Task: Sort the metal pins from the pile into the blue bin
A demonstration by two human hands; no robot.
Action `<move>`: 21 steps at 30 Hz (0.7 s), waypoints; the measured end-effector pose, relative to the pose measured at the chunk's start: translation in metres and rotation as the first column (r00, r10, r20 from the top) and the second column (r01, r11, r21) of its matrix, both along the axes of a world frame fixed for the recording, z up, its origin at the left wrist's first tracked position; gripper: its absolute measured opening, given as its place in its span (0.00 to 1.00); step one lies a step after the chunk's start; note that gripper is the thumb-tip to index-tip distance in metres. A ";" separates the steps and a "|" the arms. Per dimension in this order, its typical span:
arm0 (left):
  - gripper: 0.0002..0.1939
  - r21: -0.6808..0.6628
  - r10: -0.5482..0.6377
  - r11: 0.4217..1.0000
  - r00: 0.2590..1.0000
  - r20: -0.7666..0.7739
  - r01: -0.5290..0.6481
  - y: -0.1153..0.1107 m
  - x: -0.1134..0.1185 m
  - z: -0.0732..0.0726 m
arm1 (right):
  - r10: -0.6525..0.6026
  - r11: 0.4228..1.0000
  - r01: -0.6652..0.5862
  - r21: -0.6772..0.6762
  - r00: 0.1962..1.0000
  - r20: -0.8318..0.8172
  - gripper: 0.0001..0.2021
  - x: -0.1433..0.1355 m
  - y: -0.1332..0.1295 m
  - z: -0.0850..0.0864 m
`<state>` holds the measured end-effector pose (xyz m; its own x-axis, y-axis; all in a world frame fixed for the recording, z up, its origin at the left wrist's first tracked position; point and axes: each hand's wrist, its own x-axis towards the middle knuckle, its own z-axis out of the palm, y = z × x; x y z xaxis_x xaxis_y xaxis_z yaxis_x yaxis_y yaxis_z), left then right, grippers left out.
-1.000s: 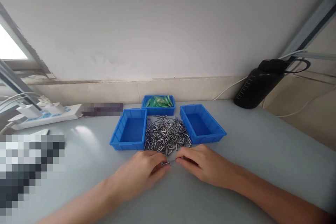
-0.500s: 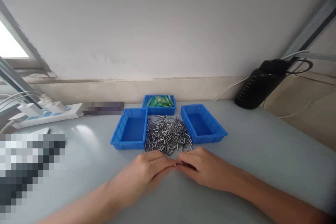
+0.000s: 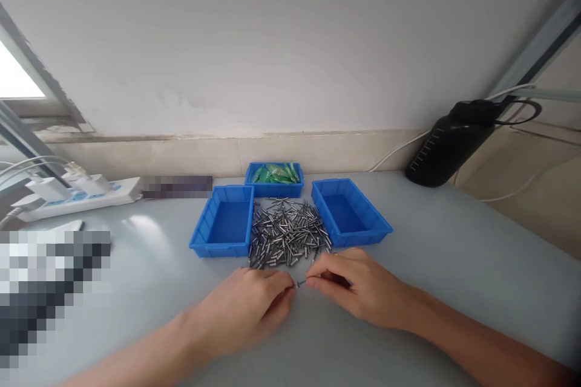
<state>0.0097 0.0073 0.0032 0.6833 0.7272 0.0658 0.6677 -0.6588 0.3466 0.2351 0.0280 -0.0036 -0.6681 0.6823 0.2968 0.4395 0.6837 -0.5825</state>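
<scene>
Grey table (image 3: 454,254), pin (image 3: 300,283) between both hands

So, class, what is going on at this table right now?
A person's left hand and right hand meet at the near edge of a pile of small metal pins and pinch one pin between their fingertips. The pile lies on a grey table between two blue trays that look empty. A third tray behind holds green pieces.

Small metal pin (image 3: 300,283) (grey, thin) lying level between fingertips, near pin pile (image 3: 287,233).
</scene>
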 end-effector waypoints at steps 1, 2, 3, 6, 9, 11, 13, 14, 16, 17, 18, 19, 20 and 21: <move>0.10 0.000 0.024 1.000 0.999 0.030 -0.024 0.000 0.000 0.001 | -0.017 1.000 0.017 -0.005 1.000 0.013 0.06 0.000 0.001 0.001; 0.10 0.000 0.048 0.999 0.996 0.071 -0.048 0.001 -0.001 0.002 | -0.027 1.000 0.027 -0.013 0.999 0.032 0.06 0.000 0.003 0.001; 0.09 0.002 0.068 0.998 0.991 0.117 -0.068 0.002 -0.002 0.003 | -0.027 0.999 0.028 -0.023 0.998 0.054 0.07 0.001 0.004 0.001; 0.08 0.027 0.063 0.997 0.967 0.248 -0.072 0.003 -0.004 0.003 | 0.019 0.998 -0.012 -0.059 0.994 0.106 0.08 0.000 0.007 -0.001; 0.08 0.076 -0.018 0.997 0.949 0.316 -0.007 0.003 -0.003 0.000 | 0.063 0.995 -0.053 -0.087 0.991 0.118 0.09 -0.002 0.007 -0.003; 0.08 0.093 -0.056 0.995 0.940 0.336 0.026 0.003 -0.002 -0.002 | 0.077 0.994 -0.065 -0.092 0.989 0.129 0.10 -0.004 0.007 -0.006; 0.08 0.102 -0.083 0.993 0.938 0.337 0.051 0.004 0.000 -0.004 | 0.081 0.994 -0.069 -0.089 0.987 0.141 0.12 -0.005 0.006 -0.008; 0.08 0.110 -0.097 0.992 0.938 0.332 0.064 0.004 0.001 -0.004 | 0.083 0.993 -0.070 -0.091 0.986 0.145 0.12 -0.006 0.005 -0.009; 0.08 0.129 -0.127 0.988 0.940 0.316 0.090 0.004 0.002 -0.005 | 0.090 0.992 -0.076 -0.102 0.985 0.145 0.13 -0.007 0.005 -0.011; 0.08 0.139 -0.133 0.986 0.942 0.309 0.094 0.003 0.002 -0.005 | 0.092 0.991 -0.077 -0.108 0.985 0.143 0.13 -0.007 0.004 -0.011; 0.08 0.146 -0.134 0.985 0.942 0.306 0.093 0.002 0.002 -0.005 | 0.092 0.991 -0.077 -0.111 0.986 0.141 0.12 -0.007 0.004 -0.011; 0.07 0.150 -0.128 0.985 0.943 0.306 0.085 0.002 0.001 -0.004 | 0.088 0.991 -0.073 -0.112 0.986 0.140 0.12 -0.007 0.004 -0.011; 0.06 0.148 -0.115 0.986 0.945 0.308 0.072 0.001 0.001 -0.004 | 0.083 0.991 -0.067 -0.113 0.987 0.140 0.11 -0.007 0.004 -0.010; 0.06 0.149 -0.098 0.987 0.946 0.309 0.054 0.001 0.000 -0.003 | 0.077 0.991 -0.061 -0.116 0.987 0.140 0.10 -0.006 0.004 -0.009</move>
<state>0.0094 0.0082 0.0001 0.6642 0.6428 0.3817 0.4853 -0.7591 0.4339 0.2287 0.0315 -0.0124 -0.7448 0.6566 0.1190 0.4787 0.6499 -0.5903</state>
